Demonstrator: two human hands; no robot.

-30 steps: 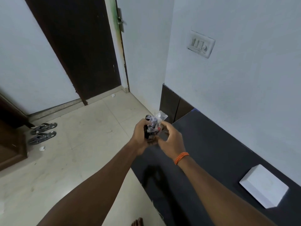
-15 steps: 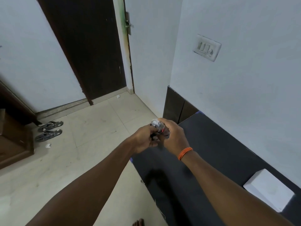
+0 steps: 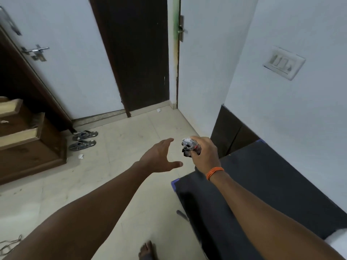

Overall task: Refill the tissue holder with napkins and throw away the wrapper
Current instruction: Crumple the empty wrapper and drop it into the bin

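Note:
My right hand (image 3: 204, 152) is closed around a crumpled clear plastic wrapper (image 3: 188, 147), a small shiny ball with dark print, held above the corner of the dark bed. Left of it my left hand (image 3: 161, 156) hovers over the floor with fingers spread and nothing in it. A white tissue holder (image 3: 338, 241) shows only as a sliver at the right edge, on the dark bed (image 3: 262, 184) behind my right forearm.
A dark door (image 3: 135, 53) stands ahead. Wooden drawers (image 3: 22, 137) jut out at the left, with a pair of sandals (image 3: 83, 140) beside them. Small white scraps (image 3: 81, 156) lie on the tiled floor. My bare foot (image 3: 147, 250) is at the bottom.
Both hands were crumpling the wrapper together; my left hand has let go and swung left, open. The wrapper stays balled in my right hand. The view has turned left toward the door.

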